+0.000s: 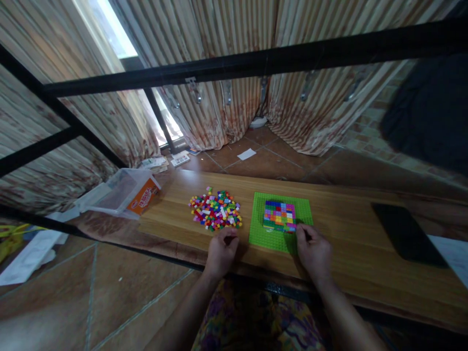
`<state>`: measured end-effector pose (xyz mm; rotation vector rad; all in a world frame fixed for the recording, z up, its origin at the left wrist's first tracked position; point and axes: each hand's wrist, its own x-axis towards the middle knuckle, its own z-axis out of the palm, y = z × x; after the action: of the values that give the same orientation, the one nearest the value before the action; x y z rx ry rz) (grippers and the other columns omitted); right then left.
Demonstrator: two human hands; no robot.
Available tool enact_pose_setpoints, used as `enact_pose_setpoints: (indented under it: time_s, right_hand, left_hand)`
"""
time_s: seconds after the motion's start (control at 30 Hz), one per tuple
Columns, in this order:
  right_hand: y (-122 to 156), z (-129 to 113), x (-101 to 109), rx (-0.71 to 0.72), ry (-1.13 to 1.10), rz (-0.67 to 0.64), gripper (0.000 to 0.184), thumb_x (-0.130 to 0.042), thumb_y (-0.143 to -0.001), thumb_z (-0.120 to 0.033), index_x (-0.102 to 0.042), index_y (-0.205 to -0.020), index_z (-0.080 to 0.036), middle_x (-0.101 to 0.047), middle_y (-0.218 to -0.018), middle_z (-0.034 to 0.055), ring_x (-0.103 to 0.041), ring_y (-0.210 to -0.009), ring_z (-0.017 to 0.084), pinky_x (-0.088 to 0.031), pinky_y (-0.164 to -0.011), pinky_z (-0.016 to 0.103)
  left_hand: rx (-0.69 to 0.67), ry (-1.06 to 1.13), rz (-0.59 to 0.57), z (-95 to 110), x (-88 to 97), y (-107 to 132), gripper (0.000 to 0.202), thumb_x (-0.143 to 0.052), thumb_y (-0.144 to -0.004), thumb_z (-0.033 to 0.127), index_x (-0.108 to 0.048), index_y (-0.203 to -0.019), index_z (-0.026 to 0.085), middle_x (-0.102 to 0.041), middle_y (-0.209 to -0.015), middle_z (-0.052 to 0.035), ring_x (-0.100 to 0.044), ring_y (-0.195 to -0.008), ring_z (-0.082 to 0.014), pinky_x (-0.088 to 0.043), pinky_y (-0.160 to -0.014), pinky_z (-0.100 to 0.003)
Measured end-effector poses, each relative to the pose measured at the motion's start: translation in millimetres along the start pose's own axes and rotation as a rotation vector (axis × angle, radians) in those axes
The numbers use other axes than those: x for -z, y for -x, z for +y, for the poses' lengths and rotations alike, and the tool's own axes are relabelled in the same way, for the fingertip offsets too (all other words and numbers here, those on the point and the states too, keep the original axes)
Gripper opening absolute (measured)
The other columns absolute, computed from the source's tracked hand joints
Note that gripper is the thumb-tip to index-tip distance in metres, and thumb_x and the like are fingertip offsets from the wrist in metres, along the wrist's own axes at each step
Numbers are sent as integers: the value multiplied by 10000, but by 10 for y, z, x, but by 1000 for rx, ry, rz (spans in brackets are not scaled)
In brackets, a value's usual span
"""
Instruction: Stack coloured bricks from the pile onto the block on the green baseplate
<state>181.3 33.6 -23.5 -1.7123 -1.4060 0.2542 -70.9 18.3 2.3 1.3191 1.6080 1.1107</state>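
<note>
A green studded baseplate (258, 234) lies on the wooden board, bearing a multicoloured patch of joined toy bricks (278, 214). At the lower right corner of that patch, my right hand (315, 251) is closed, thumb and index finger pinched together at the bricks' edge. Whatever is between those fingertips is too small to make out. My left hand (222, 253) is closed too, its fingers curled at the near edge of a loose pile of small coloured bricks (215, 210). Anything inside its fingers is hidden.
A clear plastic box (124, 192) with an orange label stands at the left end of the wooden board (343, 229). On the right lie a dark flat object (407, 234) and white paper (451, 253). A black metal bar (234, 66) crosses before the curtains.
</note>
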Motion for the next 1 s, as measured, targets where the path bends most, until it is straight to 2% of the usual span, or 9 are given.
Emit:
enact_pose_setpoints:
  time_s: [0.1, 0.2, 0.33, 0.57, 0.7, 0.8, 0.87, 1.0]
  right_hand:
    - [4, 10, -3, 4, 12, 17, 376, -463, -888, -457, -707, -862, -173, -725, -899, 100, -666, -771, 219, -470, -695, 295]
    - [5, 11, -5, 8, 10, 25, 379, -465, -886, -459, -707, -864, -168, -725, -895, 103, -665, -762, 219, -470, -682, 293]
    - [3, 11, 0, 12, 0, 16, 378, -469, -886, -456, -705, -862, -162, -721, -885, 104, -667, -769, 221, -471, -681, 291]
    - [10, 25, -6, 13, 14, 21, 375, -470, -888, -464, -706, -863, -173, -724, -886, 100, -667, -766, 223, -475, -697, 303]
    - [1, 8, -10, 19, 3, 26, 368, -466, -892, -452, -706, -862, -175, -724, -885, 98, -669, -770, 217, -480, -701, 299]
    - [-6, -7, -9, 12, -5, 16, 366, -464, -893, -446, -706, -859, -174, -723, -880, 96, -671, -775, 218, -482, -704, 299]
    - [-6, -14, -8, 8, -5, 14, 365, -461, -895, -445, -707, -855, -178, -723, -876, 92, -671, -771, 216, -481, -702, 299]
    - [0, -13, -12, 0, -22, 12, 360, -460, -898, -447, -705, -865, -186, -722, -889, 89, -670, -790, 214, -483, -717, 301]
  left_hand:
    - [-18, -189, 87, -81, 252, 81, 126, -585, -772, 213, -660, -868, 182, -698, -836, -23, -652, -793, -157, -503, -760, -282]
    - [-59, -330, 130, -58, 354, 36, 124, -548, -798, 194, -658, -856, 186, -694, -838, -24, -652, -797, -159, -500, -757, -278]
    - [-81, -521, 142, -2, 342, -88, 196, -526, -810, 161, -669, -940, 188, -690, -925, -50, -654, -849, -178, -496, -788, -294]
    - [-100, -811, 88, 11, 286, -169, 245, -489, -869, 228, -672, -1031, 234, -659, -1045, -59, -644, -866, -199, -487, -719, -296]
    - [-143, -812, 92, 3, 272, -176, 227, -468, -886, 225, -674, -982, 225, -650, -1048, -60, -636, -876, -190, -481, -714, -284]
    - [-227, -738, 90, 69, 218, -183, 204, -472, -883, 207, -660, -961, 207, -637, -1042, -70, -628, -896, -187, -484, -729, -278]
    - [-295, -654, 57, 163, 130, -188, 199, -467, -880, 180, -646, -966, 200, -643, -1018, -68, -628, -894, -177, -487, -756, -275]
    - [-370, -510, -92, 405, -154, -222, 208, -455, -884, 146, -639, -963, 205, -671, -909, -39, -636, -839, -152, -488, -782, -263]
